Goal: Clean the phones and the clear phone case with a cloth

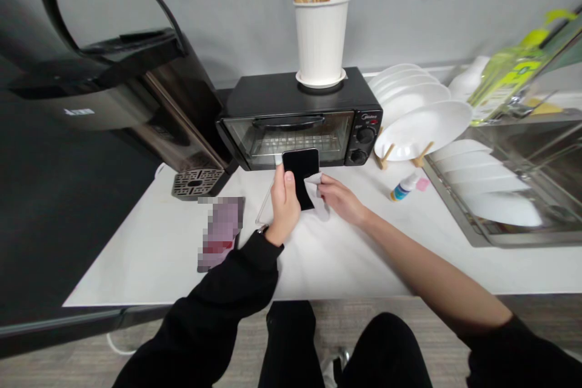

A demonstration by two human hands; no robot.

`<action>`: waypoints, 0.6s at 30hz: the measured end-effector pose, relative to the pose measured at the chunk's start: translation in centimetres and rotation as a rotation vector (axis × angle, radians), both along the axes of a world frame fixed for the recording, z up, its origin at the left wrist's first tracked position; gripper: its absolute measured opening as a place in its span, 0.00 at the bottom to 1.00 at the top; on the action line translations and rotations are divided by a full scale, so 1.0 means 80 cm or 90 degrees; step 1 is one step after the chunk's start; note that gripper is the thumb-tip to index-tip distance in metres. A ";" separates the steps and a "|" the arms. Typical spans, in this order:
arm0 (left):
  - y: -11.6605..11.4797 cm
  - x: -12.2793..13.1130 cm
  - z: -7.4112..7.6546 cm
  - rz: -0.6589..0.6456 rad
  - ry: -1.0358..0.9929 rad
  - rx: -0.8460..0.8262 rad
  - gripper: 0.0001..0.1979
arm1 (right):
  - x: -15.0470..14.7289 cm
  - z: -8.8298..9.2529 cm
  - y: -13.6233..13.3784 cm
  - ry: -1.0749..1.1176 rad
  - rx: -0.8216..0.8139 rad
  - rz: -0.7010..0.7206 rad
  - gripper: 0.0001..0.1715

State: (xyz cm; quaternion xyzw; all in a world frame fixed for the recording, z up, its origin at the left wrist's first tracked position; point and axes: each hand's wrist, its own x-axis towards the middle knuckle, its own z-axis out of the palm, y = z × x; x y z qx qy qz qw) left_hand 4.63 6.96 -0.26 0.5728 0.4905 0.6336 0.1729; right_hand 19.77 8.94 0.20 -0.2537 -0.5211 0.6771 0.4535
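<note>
A phone with a dark screen [300,165] is held upright over the white counter by my left hand [285,205], whose thumb lies along its left edge. My right hand [340,197] pinches a light grey cloth [321,201] against the right side of the screen, and part of the cloth hangs down. Behind the phone stands a black toaster oven [295,97]. Off to the right, a small white and blue bottle [404,187] stands beside a pink piece [422,184]. A flat item with a blurred-out surface [222,231] lies left of my left hand.
A tall dispenser [177,109] stands at the left. On the oven is a white holder [321,39] with chopsticks and a spoon. White plates [422,121] stand in a rack at the right, next to a metal sink [473,233] with more dishes. The counter's front edge [354,296] is near my legs.
</note>
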 end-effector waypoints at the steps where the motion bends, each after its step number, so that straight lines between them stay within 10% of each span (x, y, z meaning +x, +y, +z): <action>1: 0.001 0.000 0.000 0.015 -0.015 -0.008 0.25 | 0.002 0.001 0.001 0.007 -0.001 0.018 0.18; 6: 0.000 0.001 -0.004 -0.021 -0.029 -0.008 0.25 | 0.009 -0.003 0.010 -0.028 0.055 0.058 0.33; 12: -0.011 0.004 -0.002 -0.061 0.003 0.047 0.22 | 0.003 -0.009 0.001 -0.357 0.248 -0.121 0.40; 18: -0.010 0.007 0.000 -0.041 -0.049 0.004 0.24 | -0.008 -0.015 -0.005 -0.186 0.126 -0.208 0.27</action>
